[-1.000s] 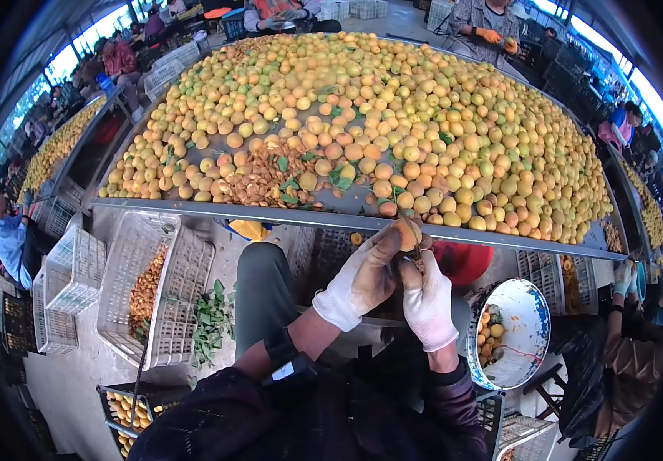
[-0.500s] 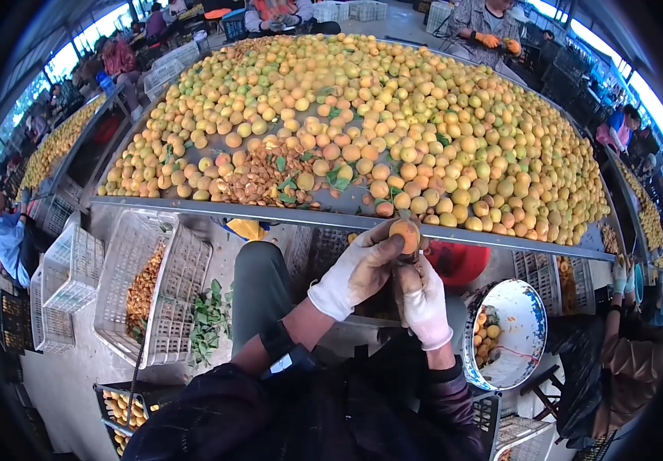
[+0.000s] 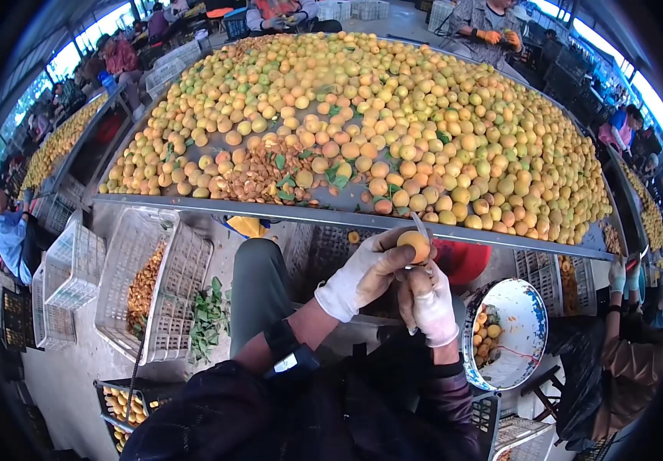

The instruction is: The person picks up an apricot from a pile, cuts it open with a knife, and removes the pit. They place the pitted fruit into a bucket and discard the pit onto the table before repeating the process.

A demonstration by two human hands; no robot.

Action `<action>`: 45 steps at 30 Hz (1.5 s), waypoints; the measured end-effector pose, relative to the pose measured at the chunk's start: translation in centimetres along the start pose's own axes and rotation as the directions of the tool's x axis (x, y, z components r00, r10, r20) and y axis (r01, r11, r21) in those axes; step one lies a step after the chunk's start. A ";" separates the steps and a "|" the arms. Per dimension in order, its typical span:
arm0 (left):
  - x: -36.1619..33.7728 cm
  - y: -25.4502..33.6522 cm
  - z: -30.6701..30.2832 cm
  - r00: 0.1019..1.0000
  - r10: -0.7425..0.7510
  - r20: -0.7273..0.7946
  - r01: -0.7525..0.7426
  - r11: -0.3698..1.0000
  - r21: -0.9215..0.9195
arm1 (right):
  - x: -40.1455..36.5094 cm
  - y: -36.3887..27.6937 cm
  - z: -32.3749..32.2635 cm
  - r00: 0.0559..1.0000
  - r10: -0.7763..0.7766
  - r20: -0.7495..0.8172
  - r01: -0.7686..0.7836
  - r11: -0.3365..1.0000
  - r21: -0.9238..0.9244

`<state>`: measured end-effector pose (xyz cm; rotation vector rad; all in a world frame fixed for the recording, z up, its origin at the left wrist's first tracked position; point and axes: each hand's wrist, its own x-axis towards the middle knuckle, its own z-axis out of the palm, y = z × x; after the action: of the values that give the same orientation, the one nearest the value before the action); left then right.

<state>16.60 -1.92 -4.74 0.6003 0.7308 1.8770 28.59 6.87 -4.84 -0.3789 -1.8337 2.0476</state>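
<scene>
My left hand [image 3: 364, 274], in a white glove with dirty fingers, holds a yellow-orange fruit [image 3: 414, 247] just below the table's front edge. My right hand [image 3: 428, 303], gloved too, is closed around a thin tool beside the fruit. The tool's pale, curved blade [image 3: 421, 227] rises by the fruit, and its other end shows under the hand. Beyond my hands, many similar fruits [image 3: 493, 161] cover the metal table [image 3: 270, 209]. A heap of brown-orange pieces [image 3: 258, 173] lies near the table's front edge, with green leaves [image 3: 339, 177].
At the lower right stands a white bucket [image 3: 517, 349] with fruit inside. A red basin [image 3: 462, 261] is under the table edge. White crates [image 3: 170, 307] stand at the left beside leaves on the floor. Co-workers sit across the table [image 3: 489, 34] and at the right [image 3: 623, 361].
The fruit has turned in my left hand and shows a paler side. My right hand has moved slightly down and right, and the blade now shows above the fruit.
</scene>
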 end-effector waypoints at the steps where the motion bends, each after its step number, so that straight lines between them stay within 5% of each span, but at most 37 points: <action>1: 0.1 1.2 -0.4 1.000 -0.001 -0.001 0.001 1.000 0.000 | -0.1 -0.7 -0.5 1.000 0.001 0.000 -0.001 1.000 0.000; 3: 0.6 3.8 -0.6 0.987 -0.095 0.129 0.035 0.914 0.404 | -0.3 -1.9 -1.3 0.990 0.108 0.094 -0.094 0.986 -0.134; 5: 1.0 4.7 -1.1 0.986 -0.114 0.121 0.047 0.887 0.459 | -0.2 -1.0 -2.1 0.993 0.089 0.079 -0.072 0.978 -0.195; 7: 0.9 6.3 -0.9 0.962 -0.213 0.173 0.048 0.752 0.657 | 0.2 -0.1 -2.7 0.985 -0.088 0.149 0.135 0.930 -0.343; 9: 0.5 6.4 -0.9 0.958 -0.243 0.152 0.065 0.700 0.711 | 0.2 -1.5 -2.8 0.986 0.065 0.152 -0.007 0.936 -0.352; 11: 0.1 5.9 -0.8 0.980 -0.183 0.072 0.097 0.768 0.633 | 0.5 -2.1 -3.0 0.968 0.205 0.145 -0.141 0.921 -0.363; 13: 0.2 4.0 -1.6 0.983 -0.091 0.161 -0.020 0.813 0.581 | 0.8 -2.0 -3.1 0.982 0.183 0.044 -0.188 0.969 0.162; 15: -0.5 3.0 -1.4 0.962 -0.274 -0.015 0.274 0.955 0.116 | 2.0 -3.4 -1.8 0.995 -0.063 -0.076 0.093 0.848 0.521; 17: 0.0 1.2 -1.9 0.947 -0.322 -0.008 0.322 0.947 0.004 | 3.2 -5.1 -0.5 0.916 -0.207 -0.343 0.348 0.835 0.426; 20: 0.3 -0.3 -1.6 0.921 -0.384 -0.066 0.355 0.896 -0.266 | 4.7 -7.3 0.9 0.802 -0.290 -0.523 0.505 0.797 0.332; 24: 0.3 -0.9 -0.8 0.931 -0.354 -0.086 0.306 0.887 -0.345 | 6.7 -5.2 1.4 0.701 -0.336 -0.629 0.532 0.834 0.148; 29: 0.4 -1.9 -2.1 0.948 -0.317 0.007 0.246 0.722 -0.646 | 7.4 -5.0 1.9 0.752 -0.305 -0.584 0.535 0.801 0.270; 31: 0.6 -1.0 -1.2 0.947 -0.310 -0.090 0.207 0.798 -0.566 | 8.2 -3.9 0.4 0.861 -0.065 -0.505 0.451 0.556 0.698; 33: 0.5 -0.2 -0.4 0.939 -0.289 -0.188 0.170 0.863 -0.477 | 8.6 -3.5 0.6 0.855 -0.081 -0.512 0.463 0.563 0.684; 36: 0.5 0.5 -0.3 0.993 -0.027 -0.118 0.011 0.991 -0.132 | 8.6 -3.8 1.6 0.874 -0.113 -0.473 0.417 0.676 0.608; 39: 1.0 0.3 -1.0 0.980 -0.049 -0.192 0.002 0.971 -0.240 | 9.6 -3.2 1.2 0.931 -0.070 -0.358 0.295 0.721 0.627; 43: 2.6 -1.8 -3.9 0.891 -0.294 -0.345 0.099 0.869 -0.484 | 10.1 -2.8 2.6 0.919 -0.067 -0.388 0.288 0.785 0.548; 45: 3.8 -1.7 -4.3 0.844 -0.353 -0.405 0.142 0.873 -0.466 | 10.1 -2.5 3.2 0.932 -0.056 -0.359 0.259 0.796 0.547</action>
<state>13.22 1.16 -8.64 -0.2497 0.6443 1.8622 18.37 8.71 -1.55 -0.3412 -0.9303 2.1447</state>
